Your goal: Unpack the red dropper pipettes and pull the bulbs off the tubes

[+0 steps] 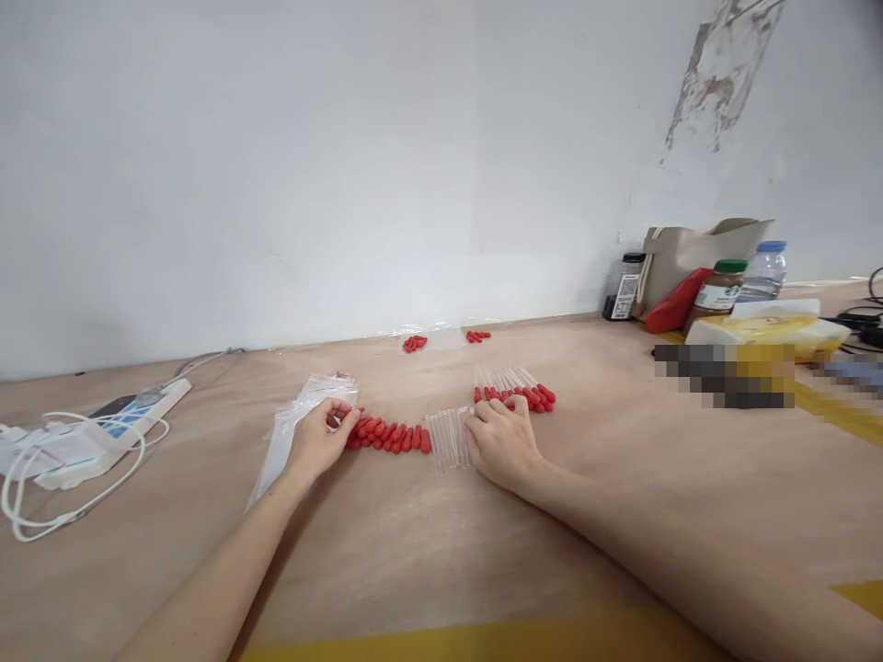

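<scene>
My left hand (323, 436) pinches a small red rubber bulb between thumb and fingertips, at the left end of a row of red rubber bulbs (396, 437). Beside that row, several clear dropper tubes (447, 439) lie side by side on the table. My right hand (502, 437) is closed at the right end of the tubes, its fingertips on a clear tube that they partly hide. Just beyond its knuckles lie several droppers (531, 395), clear stems with red bulbs on them. Clear plastic bags (293, 428) are stacked beside and under my left hand.
Against the wall, two small groups of red bulbs (415, 344) lie with clear plastic. A white power strip (117, 437) with cables is at left. At right stand a dark bottle (623, 290), a beige bag (680, 253), a green-lidded jar (719, 292) and a tissue pack (765, 336).
</scene>
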`<state>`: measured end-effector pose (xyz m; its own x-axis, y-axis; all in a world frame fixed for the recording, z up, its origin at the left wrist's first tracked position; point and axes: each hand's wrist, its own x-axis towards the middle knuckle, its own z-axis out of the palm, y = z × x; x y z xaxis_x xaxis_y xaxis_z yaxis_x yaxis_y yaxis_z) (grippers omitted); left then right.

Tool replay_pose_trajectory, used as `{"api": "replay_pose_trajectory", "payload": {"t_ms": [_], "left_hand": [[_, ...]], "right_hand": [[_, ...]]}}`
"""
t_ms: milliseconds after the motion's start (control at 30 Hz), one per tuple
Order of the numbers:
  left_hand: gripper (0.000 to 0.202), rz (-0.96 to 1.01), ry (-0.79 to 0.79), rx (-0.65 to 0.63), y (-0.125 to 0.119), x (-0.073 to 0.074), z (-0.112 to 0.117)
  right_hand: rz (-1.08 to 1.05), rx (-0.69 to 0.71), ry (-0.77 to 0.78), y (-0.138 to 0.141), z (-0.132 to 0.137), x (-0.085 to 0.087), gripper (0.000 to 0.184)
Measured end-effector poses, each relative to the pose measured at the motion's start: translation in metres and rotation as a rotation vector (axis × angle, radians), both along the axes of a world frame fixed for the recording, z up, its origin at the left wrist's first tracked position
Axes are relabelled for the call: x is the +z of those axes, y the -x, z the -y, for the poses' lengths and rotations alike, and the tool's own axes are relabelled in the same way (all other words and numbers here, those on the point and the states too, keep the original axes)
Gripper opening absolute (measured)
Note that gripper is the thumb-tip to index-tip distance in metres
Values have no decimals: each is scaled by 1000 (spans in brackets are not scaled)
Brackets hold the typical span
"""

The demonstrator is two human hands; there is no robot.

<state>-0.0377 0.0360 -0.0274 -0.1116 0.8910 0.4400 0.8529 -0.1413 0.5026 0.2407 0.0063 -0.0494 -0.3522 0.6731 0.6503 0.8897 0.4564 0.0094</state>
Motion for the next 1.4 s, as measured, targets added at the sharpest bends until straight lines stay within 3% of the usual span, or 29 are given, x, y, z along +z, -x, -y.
{"api": "replay_pose_trajectory", "payload": {"t_ms": [367, 567, 733, 1167, 1400], "left_hand": [[39, 83, 69, 17, 4, -3, 0], [34, 63, 31, 59, 6, -1, 0], [32, 66, 29, 74, 8, 1, 2], [32, 155, 44, 42, 24, -14, -11], [31, 125, 56, 85, 30, -15, -13]], "right_hand": [[-57, 61, 178, 1, 7, 8, 35], [-203, -189, 343, -20, -23, 31, 23], [-58, -338, 450, -20, -56, 39, 21], [27, -501, 558, 15, -90, 38, 15], [13, -385, 388, 9, -68, 55, 22]]}}
